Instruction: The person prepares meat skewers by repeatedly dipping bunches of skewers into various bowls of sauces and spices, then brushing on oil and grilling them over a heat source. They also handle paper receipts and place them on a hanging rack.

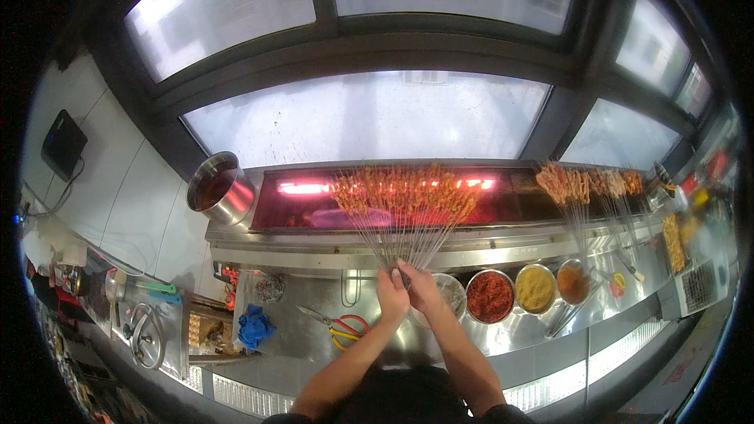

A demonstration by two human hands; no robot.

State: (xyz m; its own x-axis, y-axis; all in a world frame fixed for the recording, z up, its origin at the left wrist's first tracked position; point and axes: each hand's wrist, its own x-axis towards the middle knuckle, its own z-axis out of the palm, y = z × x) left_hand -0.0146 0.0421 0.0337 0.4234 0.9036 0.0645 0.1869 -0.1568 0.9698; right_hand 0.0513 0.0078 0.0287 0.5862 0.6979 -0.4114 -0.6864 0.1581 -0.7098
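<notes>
A fanned bunch of thin skewers with browned meat pieces (409,191) lies over the glowing red grill (294,212). Both hands close round the gathered bare ends: my left hand (392,294) on the left side, my right hand (421,288) pressed beside it. Just right of my hands stand round metal bowls: one with a pale seasoning (450,294), partly hidden by my right forearm, then red chili flakes (490,296), a yellow powder (535,289) and an orange-brown powder (573,282). Scissors with red and yellow handles (341,330) lie left of my left forearm.
More skewers of meat (565,185) rest on the grill's right part. A steel pot (221,188) with dark liquid stands at its left end. On the counter are a blue cloth (254,327), a steel-wool scourer (270,287) and metal tongs (574,309). Windows rise behind the grill.
</notes>
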